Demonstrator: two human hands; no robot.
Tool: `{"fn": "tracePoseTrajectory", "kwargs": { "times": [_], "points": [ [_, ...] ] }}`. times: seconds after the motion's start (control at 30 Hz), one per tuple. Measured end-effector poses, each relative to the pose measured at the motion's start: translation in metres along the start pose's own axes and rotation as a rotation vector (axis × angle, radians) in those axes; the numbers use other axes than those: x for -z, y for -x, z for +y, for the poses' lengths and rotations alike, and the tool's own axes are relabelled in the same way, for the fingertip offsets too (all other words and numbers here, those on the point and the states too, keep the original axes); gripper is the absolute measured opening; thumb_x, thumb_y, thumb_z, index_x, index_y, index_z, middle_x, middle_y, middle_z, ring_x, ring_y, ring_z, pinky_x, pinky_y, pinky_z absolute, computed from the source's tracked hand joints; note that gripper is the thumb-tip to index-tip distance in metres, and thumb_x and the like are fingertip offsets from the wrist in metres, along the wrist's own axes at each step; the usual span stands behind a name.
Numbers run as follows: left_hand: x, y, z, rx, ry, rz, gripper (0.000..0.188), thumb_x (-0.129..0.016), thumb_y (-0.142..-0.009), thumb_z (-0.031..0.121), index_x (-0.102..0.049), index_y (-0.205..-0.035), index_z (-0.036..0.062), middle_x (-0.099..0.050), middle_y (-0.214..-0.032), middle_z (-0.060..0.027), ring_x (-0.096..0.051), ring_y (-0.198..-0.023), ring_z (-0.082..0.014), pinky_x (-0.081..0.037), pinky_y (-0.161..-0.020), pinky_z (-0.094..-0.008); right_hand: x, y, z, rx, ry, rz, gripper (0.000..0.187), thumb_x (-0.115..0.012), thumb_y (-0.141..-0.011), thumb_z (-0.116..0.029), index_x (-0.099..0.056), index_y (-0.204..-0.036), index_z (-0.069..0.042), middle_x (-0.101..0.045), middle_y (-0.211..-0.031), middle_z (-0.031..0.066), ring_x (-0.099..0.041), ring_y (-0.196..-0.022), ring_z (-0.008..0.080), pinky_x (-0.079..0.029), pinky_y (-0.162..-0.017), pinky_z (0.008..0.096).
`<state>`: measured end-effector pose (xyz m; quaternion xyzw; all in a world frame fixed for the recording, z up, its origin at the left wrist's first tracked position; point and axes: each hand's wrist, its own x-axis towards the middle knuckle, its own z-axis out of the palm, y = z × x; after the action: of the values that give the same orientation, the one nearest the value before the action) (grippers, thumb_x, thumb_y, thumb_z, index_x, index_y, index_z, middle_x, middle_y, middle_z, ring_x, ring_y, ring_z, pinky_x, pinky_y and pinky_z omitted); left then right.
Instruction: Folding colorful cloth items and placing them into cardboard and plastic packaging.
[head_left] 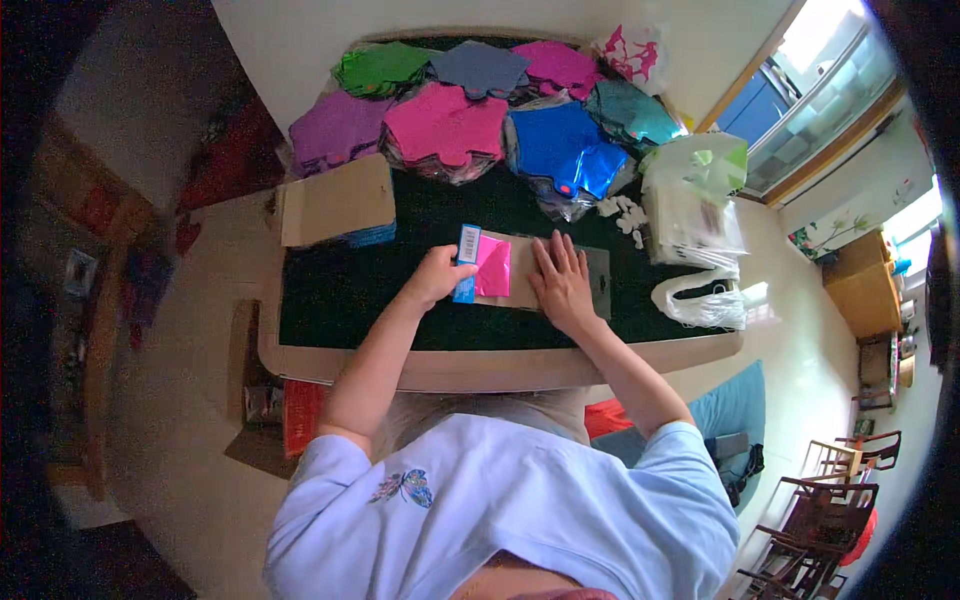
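Note:
At the middle of the table's front lies a brown card point(522, 255) with a folded pink foil piece point(493, 268) on its left part. A blue-and-white label strip point(467, 245) runs along the card's left end. My left hand point(435, 277) grips this end, thumb on top of the strip. My right hand point(564, 287) lies flat, fingers stretched out, across the card's right part. From under it a clear plastic sleeve point(598, 275) reaches to the right. Whether the card sits inside the sleeve I cannot tell.
Stacks of flat shaped foil pieces, such as pink point(446, 128) and blue point(560, 145), cover the far table. Brown cards point(338, 203) lie at left. On the right are small white pieces point(628, 215), clear bags point(692, 215) and a white plastic bag point(705, 302).

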<state>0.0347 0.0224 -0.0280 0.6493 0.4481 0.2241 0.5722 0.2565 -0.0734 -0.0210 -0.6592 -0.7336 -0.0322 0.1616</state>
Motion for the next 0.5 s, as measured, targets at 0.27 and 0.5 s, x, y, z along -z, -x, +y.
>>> {"fn": "tracePoseTrajectory", "kwargs": {
  "times": [0.27, 0.5],
  "points": [
    [0.000, -0.002, 0.013, 0.022, 0.028, -0.048, 0.020, -0.063, -0.079, 0.014, -0.059, -0.095, 0.0023, -0.063, -0.078, -0.0035, -0.058, -0.060, -0.0103, -0.047, -0.050, -0.0250, 0.012, -0.002, 0.016, 0.126, -0.043, -0.081, 0.053, -0.043, -0.089, -0.039, -0.033, -0.136, -0.016, -0.028, -0.142, 0.0105, -0.023, -0.132, 0.0283, -0.017, -0.105, 0.0517],
    [-0.007, -0.008, 0.007, 0.024, 0.117, -0.055, 0.020, -0.064, -0.078, 0.013, -0.059, -0.094, 0.0012, -0.062, -0.076, -0.0043, -0.058, -0.060, -0.0104, -0.047, -0.051, -0.0254, 0.012, -0.002, 0.018, 0.139, 0.035, -0.090, 0.054, -0.043, -0.089, -0.040, -0.033, -0.136, -0.016, -0.027, -0.142, 0.0112, -0.022, -0.132, 0.0297, -0.018, -0.105, 0.0528]
  ]
}}
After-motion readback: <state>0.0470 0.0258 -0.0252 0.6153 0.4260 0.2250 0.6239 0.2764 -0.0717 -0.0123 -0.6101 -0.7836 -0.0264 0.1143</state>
